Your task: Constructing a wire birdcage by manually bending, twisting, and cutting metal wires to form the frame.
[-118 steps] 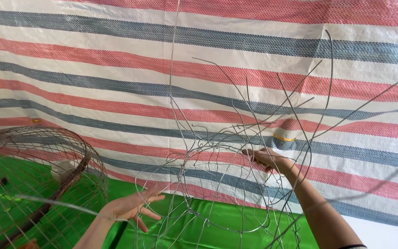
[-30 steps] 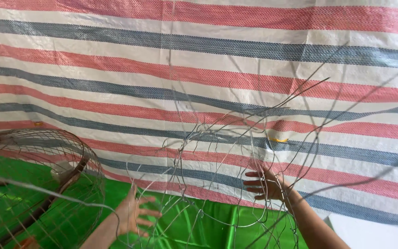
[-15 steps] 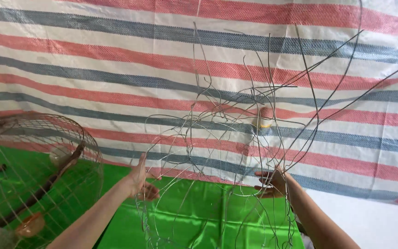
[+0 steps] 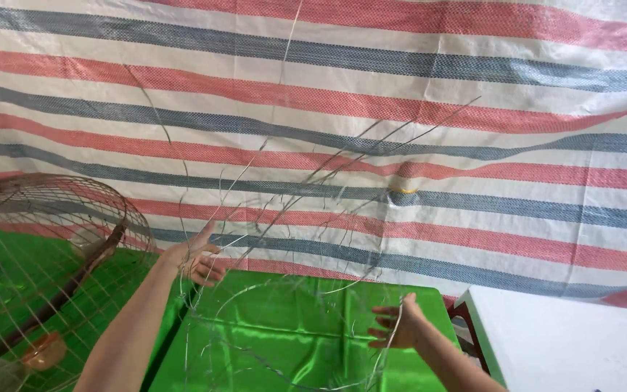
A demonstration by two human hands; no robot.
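Both hands up on a half-built wire frame (image 4: 292,290), a loose tangle of thin bare wires held in the air above the green satin cloth (image 4: 284,341) on the worktop. Left hand (image 4: 196,258) at the frame's left edge, fingers partly curled around a wire strand, thumb up. Right hand (image 4: 395,327) lower and to the right, fingers spread narrow, pinching a wire at the frame's right rim. Long loose wire ends stick up and right against the striped tarp (image 4: 400,94) behind. Finished domed wire cage (image 4: 45,247) at far left, apart from the hands. White table (image 4: 567,341) at near right.
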